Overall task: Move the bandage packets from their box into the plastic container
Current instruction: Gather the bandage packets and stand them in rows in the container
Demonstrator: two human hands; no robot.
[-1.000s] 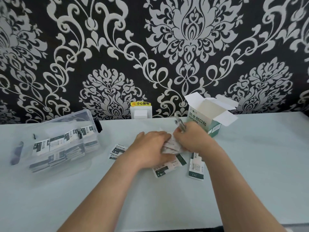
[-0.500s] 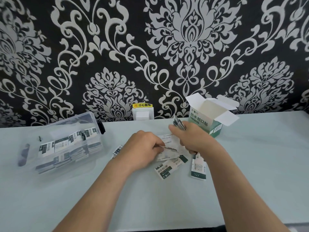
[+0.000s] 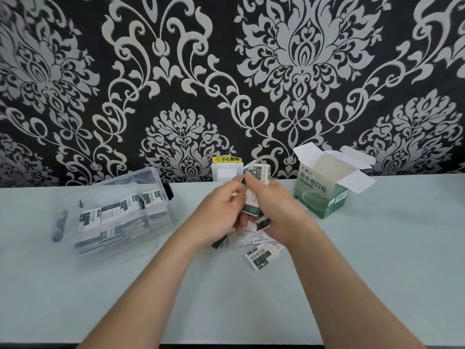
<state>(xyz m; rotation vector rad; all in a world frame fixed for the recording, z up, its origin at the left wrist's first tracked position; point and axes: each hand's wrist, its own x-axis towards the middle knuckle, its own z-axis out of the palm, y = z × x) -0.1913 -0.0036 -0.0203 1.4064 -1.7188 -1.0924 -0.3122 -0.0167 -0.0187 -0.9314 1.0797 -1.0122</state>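
Left hand (image 3: 221,212): grip curled, fingertips pinching the left edge of the bundle of bandage packets (image 3: 259,172).
Right hand (image 3: 279,210): grip wrapped round the same bundle from the right, holding it upright above the tabletop (image 3: 377,260).
Loose packets (image 3: 260,256): lying flat on the tabletop, beneath and just in front of the hands.
Bandage box (image 3: 324,192): right of the hands, flaps open, near the tabletop's back edge.
Plastic container (image 3: 113,210): clear, well to the left, packets stacked inside.
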